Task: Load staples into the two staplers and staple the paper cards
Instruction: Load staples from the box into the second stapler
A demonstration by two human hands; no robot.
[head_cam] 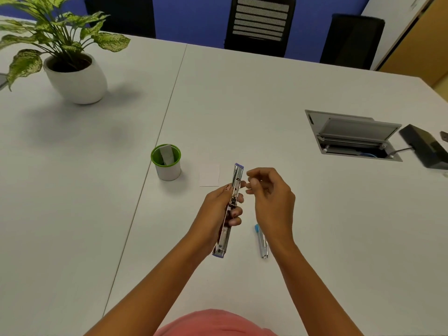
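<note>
Potted plant (75, 76): is being carried in a white pot at the far left of the tabletop (266, 93).
Green-rimmed cup (167, 170): is being kept left of centre, with a grey folded piece standing inside it.
Paper card (209, 175): is being left flat between the cup and the purple stapler.
Left hand (218, 209): is being clamped round the purple stapler at mid-length, fingers curled.
Purple stapler (237, 174): is being held above the tabletop, swung open into one long line, with its metal channel facing up.
Right hand (271, 197): is being held just beside the stapler's far half, fingertips drawn together at the thumb; whether anything is being pinched cannot be told.
Blue stapler (261, 243): is being left lying on the tabletop beside the right wrist, touched by neither hand.
Cable box (351, 137): is being kept open at the right, lid raised.
</note>
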